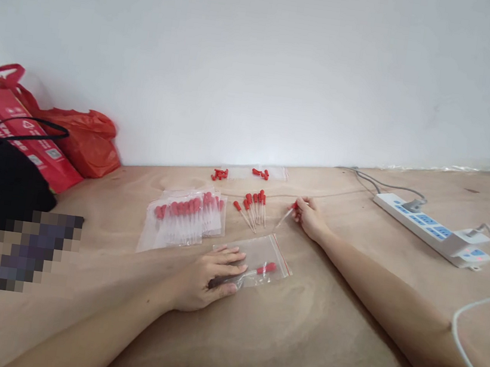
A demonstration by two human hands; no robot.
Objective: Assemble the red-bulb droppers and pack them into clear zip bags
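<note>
My left hand [209, 278] lies with fingers spread on a clear zip bag [270, 248] near the table's front. Inside that bag is a dropper [266, 268] with a red rubber bulb; its stem runs toward my thumb and is partly hidden. My right hand [309, 217] pinches another red-bulbed dropper [286, 218] by its bulb, the clear tip pointing down toward the bag's zip edge. Between the hands and the wall, several loose droppers [255, 206] lie in a fanned group. Left of these, several bagged droppers [184, 214] overlap in a pile.
Red rubber bulbs [219, 175] and a clear bag with more bulbs [261, 173] lie by the wall. A white power strip [433, 229] with a grey cable sits right. Red bags [92, 142], a black bag [0, 190] and a pixelated dark object [28, 254] occupy the left.
</note>
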